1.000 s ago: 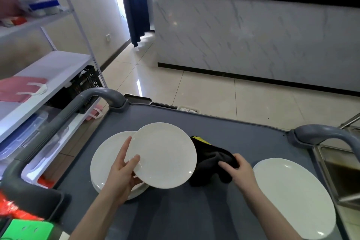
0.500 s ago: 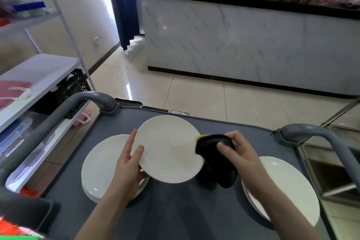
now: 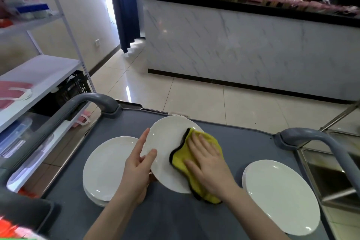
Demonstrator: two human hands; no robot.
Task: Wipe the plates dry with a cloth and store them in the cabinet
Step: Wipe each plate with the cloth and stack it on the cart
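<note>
- The plate (image 3: 165,142) you are drying is round, white and glossy, with a shallow raised rim. It is tilted up off the cart, held between your two hands with its face toward you.
- Your left hand (image 3: 136,169) grips the plate's left edge. The thumb lies on the face, the other fingers go behind the rim, and the index finger stretches up along the edge.
- Your right hand (image 3: 206,160) lies flat, fingers straight and slightly spread, pressing the cloth (image 3: 180,159) onto the right half of the plate's face.
- The cloth is thick, fuzzy and yellow with a black border. It is bunched under your palm and hangs past the plate's lower rim beneath your wrist.
- Partly under your left hand, a left stack (image 3: 105,165) of matching white plates lies flat, several rims showing at its near edge.
- To the right of your right forearm, apart from it, a right stack (image 3: 280,195) of the same plates lies flat.
- Both stacks sit on the matte grey-blue cart top (image 3: 243,142), which has a raised lip.
- Past the right stack is a shiny steel sink (image 3: 327,177).
- Far to the left of your left hand, white shelving (image 3: 39,72) holds a black lattice crate (image 3: 74,87) and clear plastic boxes (image 3: 13,136).
</note>
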